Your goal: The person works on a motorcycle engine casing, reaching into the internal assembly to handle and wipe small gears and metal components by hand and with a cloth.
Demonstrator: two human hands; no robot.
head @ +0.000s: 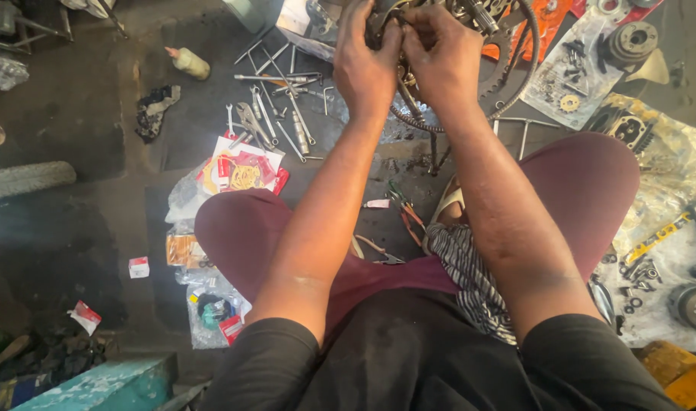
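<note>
Engine part: a grimy metal assembly (pixel 409 23) of gears and shafts sits on the floor at the far middle, partly cut off by the top edge.
Left hand: the left hand (pixel 365 65) is clenched on the near left side of the engine part, fingers curled onto its rim.
Right hand: the right hand (pixel 443 61) grips the same part just beside the left, knuckles nearly touching it; what the fingertips pinch is hidden.
Chain and sprocket: a dark toothed ring with a chain (pixel 515 76) curves around the right side of the part and under the wrists.
Wrenches: a scatter of spanners and rods (pixel 276 106) lies on the floor left of the hands.
Packets: clear plastic packets with red and yellow contents (pixel 241 171) lie nearer, by the left knee.
Bottle: a small pale bottle (pixel 188 63) lies far left.
Pliers: red-handled pliers (pixel 405 209) lie between the knees.
Cloth: a striped cloth (pixel 466 266) rests on the right thigh.
Plastic sheet: a sheet (pixel 667 175) on the right carries small metal parts.
</note>
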